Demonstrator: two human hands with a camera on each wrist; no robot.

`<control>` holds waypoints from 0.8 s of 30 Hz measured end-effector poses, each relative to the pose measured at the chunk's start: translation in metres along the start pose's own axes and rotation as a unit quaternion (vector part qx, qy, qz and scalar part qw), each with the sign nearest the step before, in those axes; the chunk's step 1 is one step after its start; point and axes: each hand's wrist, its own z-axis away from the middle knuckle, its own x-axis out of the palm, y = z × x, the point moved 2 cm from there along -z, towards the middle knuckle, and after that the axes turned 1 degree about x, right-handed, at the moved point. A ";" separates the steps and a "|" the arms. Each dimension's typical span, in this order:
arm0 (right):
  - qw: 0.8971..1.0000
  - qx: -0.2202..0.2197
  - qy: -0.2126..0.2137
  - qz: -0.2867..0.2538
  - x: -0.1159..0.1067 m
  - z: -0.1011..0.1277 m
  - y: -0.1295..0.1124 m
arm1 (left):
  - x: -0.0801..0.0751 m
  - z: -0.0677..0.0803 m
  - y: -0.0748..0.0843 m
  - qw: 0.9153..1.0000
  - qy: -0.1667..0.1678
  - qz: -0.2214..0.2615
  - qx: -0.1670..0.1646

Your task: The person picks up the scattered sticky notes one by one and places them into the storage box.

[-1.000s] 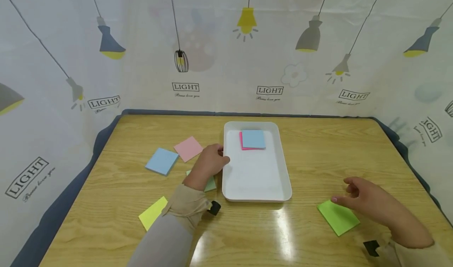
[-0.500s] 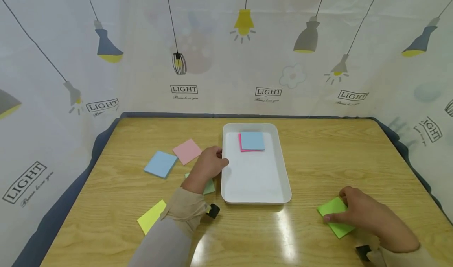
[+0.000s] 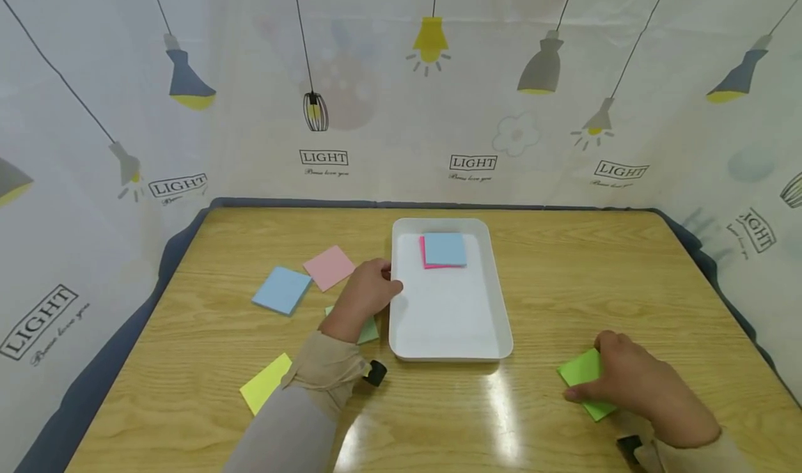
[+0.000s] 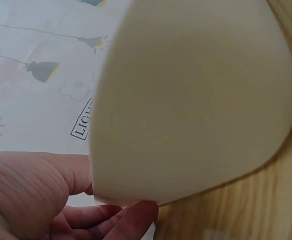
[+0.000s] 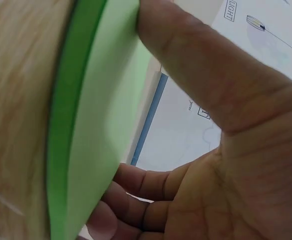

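My left hand [image 3: 365, 297] grips the left rim of a white tray [image 3: 451, 327], thumb over the edge and fingers against the outer wall. In the left wrist view the tray's pale side [image 4: 195, 110] fills most of the picture. Inside the tray, towards its far end, a light blue sticky note pad [image 3: 445, 249] lies over a hot pink one [image 3: 423, 253]. My right hand [image 3: 642, 382] spans a bright green sticky note pad [image 3: 581, 368] on the table, right of the tray. Thumb and fingers hold its edges; the right wrist view shows the pad's thick side [image 5: 68, 125].
Left of the tray lie a blue pad [image 3: 281, 290], a pink pad [image 3: 329, 268] and a yellow pad [image 3: 266, 384] partly behind the left sleeve. A pale green pad [image 3: 370, 331] is mostly hidden under the left forearm. A lamp-print curtain [image 3: 388, 111] surrounds the wooden table [image 3: 564, 271].
My right hand has come down and to the left onto the green pad and closed round its edges. The left hand stays on the tray rim. The view has tilted slightly.
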 end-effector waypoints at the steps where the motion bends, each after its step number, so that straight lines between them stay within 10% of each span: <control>1: 1.000 0.002 0.000 0.000 0.000 0.000 0.000 | 0.000 0.000 0.000 1.000 0.001 -0.001 0.000; 24: 1.000 0.005 0.001 -0.014 0.000 -0.002 0.006 | 0.001 -0.002 0.001 1.000 0.007 -0.023 -0.007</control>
